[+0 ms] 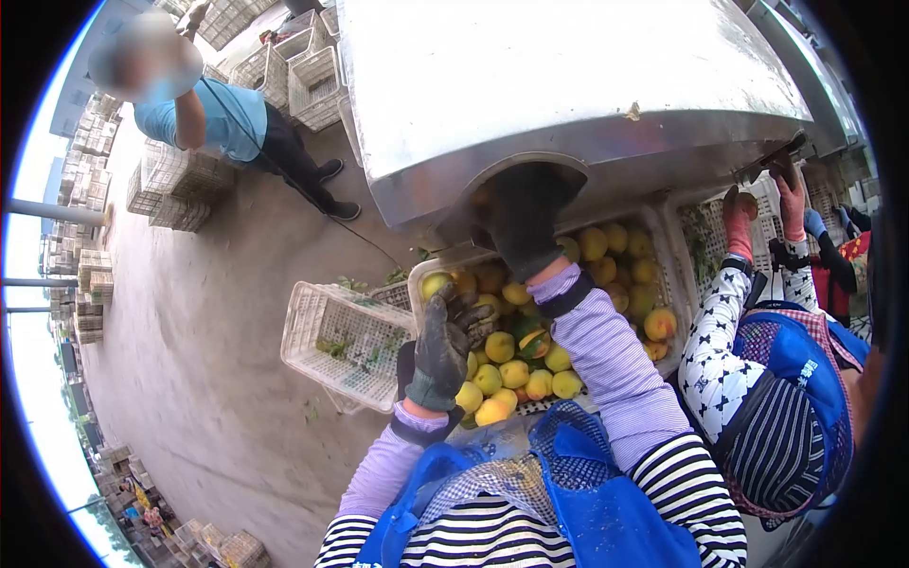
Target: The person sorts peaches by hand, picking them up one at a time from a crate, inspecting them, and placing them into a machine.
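Head view: we are looking down at a white crate (421,268) filled with yellow peaches (516,374), sitting directly under the mouth of a grey metal machine (568,85). Our left hand (443,348), in a grey glove, is resting at the crate's left rim with its fingers (469,317) curling over the nearest peaches; we cannot tell whether they are closing on one. Our right hand (524,222), in a dark glove, is reaching up into the machine's rounded opening with the back of the glove facing us. Its fingers are hidden, so we cannot tell whether they are apart or together. An empty crate (341,341) is lying just beside the full one, to its left, on the concrete floor (199,360). At the right, a co-worker's hand (739,222) in a red glove is hovering over a neighbouring crate (705,241). Farther off, a person in a blue shirt (227,114) is bending among stacked crates (180,180).
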Motion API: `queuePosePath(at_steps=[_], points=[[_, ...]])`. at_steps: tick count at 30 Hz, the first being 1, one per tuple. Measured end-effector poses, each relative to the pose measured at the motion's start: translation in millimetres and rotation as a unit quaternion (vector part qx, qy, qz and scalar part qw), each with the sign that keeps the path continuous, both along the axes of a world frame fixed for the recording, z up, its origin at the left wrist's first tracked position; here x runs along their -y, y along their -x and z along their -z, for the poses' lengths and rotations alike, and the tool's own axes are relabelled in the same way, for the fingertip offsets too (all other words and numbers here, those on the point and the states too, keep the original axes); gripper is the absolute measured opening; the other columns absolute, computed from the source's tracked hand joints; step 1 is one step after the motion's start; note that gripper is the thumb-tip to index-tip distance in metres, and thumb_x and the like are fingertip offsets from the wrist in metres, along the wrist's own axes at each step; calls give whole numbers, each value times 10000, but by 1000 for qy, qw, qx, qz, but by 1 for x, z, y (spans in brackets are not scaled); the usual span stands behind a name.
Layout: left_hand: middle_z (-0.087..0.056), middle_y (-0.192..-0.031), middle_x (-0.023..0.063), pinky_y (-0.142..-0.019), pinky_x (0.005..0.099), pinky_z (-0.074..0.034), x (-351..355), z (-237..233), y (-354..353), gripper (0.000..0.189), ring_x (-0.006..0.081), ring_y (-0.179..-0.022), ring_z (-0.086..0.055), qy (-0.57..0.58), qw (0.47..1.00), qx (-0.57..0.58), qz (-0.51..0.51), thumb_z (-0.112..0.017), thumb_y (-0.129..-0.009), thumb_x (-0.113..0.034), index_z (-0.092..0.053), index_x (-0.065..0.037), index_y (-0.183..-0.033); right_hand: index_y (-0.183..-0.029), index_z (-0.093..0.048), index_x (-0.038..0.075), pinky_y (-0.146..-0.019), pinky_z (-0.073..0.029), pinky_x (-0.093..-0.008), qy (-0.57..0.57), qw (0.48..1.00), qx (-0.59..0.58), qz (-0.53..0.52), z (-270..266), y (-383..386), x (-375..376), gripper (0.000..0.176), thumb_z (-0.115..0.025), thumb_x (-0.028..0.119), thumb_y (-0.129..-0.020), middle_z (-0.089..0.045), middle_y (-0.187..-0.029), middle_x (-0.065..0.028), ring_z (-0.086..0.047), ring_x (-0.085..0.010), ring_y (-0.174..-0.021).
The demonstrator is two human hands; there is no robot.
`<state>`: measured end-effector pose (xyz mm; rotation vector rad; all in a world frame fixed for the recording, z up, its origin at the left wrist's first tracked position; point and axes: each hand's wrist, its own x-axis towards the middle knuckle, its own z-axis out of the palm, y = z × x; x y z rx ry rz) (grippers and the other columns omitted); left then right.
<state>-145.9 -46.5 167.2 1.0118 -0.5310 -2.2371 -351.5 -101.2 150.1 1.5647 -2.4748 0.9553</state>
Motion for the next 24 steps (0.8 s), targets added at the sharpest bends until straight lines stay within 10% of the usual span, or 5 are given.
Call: queuePosePath(at_steps=[9, 12, 15, 21, 24], points=[[-585, -1226, 139, -888, 405, -527, -2, 60, -14, 422, 281, -1056, -617, 508, 767, 368, 139, -612, -963, -285, -544, -46, -1304, -1280, -595, 51, -1000, -491, -440, 143, 882, 435, -110, -47, -8, -83, 424, -654, 288, -933, -677, -1236, -77, -650, -267, -1123], [-605, -1187, 148, -885, 441, -505, -7, 78, 26, 378, 299, -1084, -603, 637, 400, 514, 413, -641, -889, -239, -611, -71, -1227, -1261, -623, 70, -1009, -483, -470, -202, 968, 53, -139, 21, -12, -114, 394, -640, 269, -921, -637, -1293, -97, -605, -320, -1185], [-643, -1165, 142, -841, 431, -498, -16, 126, 69, 287, 311, -1053, -631, 588, 342, 575, 454, -621, -867, -252, -669, -113, -1113, -1253, -637, 89, -1041, -444, -510, -232, 926, -262, -143, 139, -19, -122, 380, -603, 270, -921, -582, -1359, -132, -512, -387, -1271], [-623, -1162, 156, -884, 458, -512, 5, 107, 68, 350, 325, -1063, -618, 557, 455, 509, 473, -593, -863, -250, -643, -74, -1160, -1268, -586, -12, -1134, -330, -536, -127, 980, -131, -82, 169, -10, -118, 453, -616, 221, -881, -556, -1345, -198, -450, -410, -1316], [-622, -1146, 164, -904, 438, -529, 2, 68, 19, 371, 314, -1061, -625, 333, 870, 228, 283, -533, -872, -198, -600, -32, -1198, -1308, -559, 3, -1102, -370, -517, -165, 975, 98, -112, 86, 8, -143, 558, -702, 242, -824, -529, -1363, -197, -463, -415, -1296]])
